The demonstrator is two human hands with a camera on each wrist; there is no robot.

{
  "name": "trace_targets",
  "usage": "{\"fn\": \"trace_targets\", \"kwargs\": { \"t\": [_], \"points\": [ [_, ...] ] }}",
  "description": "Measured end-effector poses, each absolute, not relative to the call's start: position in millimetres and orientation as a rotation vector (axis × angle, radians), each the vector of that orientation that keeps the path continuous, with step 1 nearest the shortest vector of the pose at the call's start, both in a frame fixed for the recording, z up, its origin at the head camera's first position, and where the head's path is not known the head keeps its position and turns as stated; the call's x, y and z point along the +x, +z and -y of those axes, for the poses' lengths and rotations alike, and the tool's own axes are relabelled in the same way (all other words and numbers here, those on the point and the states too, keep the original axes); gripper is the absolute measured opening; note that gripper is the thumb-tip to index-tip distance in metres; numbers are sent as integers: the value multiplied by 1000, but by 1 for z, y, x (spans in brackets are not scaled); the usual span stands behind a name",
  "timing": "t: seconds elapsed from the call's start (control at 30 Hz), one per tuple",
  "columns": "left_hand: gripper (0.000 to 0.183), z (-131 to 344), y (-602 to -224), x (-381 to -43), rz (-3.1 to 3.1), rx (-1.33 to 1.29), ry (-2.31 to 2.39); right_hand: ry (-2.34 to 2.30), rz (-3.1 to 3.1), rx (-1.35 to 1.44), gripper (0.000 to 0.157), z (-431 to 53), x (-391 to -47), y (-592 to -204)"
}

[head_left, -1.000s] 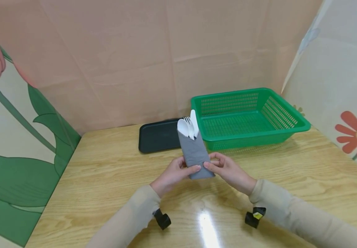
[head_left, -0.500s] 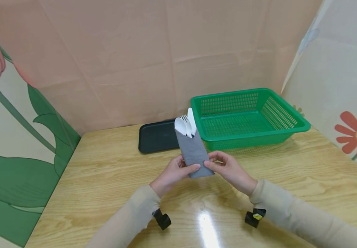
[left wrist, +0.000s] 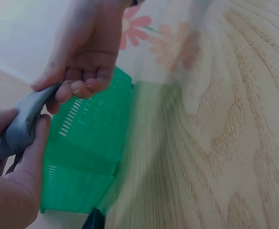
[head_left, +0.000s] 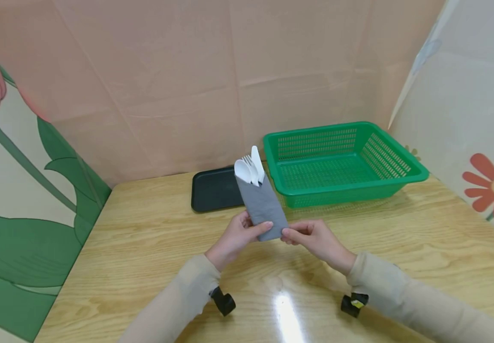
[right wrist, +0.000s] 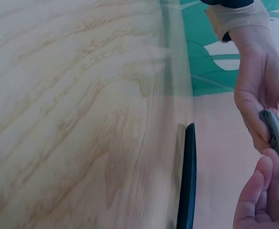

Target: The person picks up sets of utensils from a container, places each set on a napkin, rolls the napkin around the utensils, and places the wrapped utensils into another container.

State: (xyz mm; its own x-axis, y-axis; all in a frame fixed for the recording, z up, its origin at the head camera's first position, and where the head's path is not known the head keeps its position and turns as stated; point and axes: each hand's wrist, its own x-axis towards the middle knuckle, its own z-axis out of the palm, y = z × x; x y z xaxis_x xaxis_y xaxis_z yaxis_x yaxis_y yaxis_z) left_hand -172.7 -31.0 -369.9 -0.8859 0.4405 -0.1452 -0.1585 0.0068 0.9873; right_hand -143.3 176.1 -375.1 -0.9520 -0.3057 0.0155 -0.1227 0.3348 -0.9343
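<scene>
Both hands hold a folded grey napkin above the table, tilted with its top toward the left. From its open top stick out a white spoon, a white fork and a white knife; their lower parts are hidden inside. The left hand grips the napkin's left side, thumb across the front. At the lower right corner, the right hand pinches the edge between thumb and fingers. In the left wrist view, the napkin's bottom end shows between the two hands.
A green plastic basket stands at the back right of the wooden table. Left of it lies a black tray, partly behind the napkin. A pink sheet hangs behind the table.
The napkin with the cutlery has shifted left and slightly up, tilting further left. The right hand has slid from the napkin's front to its lower right corner.
</scene>
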Motion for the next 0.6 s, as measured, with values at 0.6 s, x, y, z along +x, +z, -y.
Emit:
{"fn": "trace_targets", "kwargs": {
  "t": [0.6],
  "points": [
    [42,32,-366,-173,-1860,293,1905,-1561,-2446,-340,42,-181,-147,-363]
  ]
}}
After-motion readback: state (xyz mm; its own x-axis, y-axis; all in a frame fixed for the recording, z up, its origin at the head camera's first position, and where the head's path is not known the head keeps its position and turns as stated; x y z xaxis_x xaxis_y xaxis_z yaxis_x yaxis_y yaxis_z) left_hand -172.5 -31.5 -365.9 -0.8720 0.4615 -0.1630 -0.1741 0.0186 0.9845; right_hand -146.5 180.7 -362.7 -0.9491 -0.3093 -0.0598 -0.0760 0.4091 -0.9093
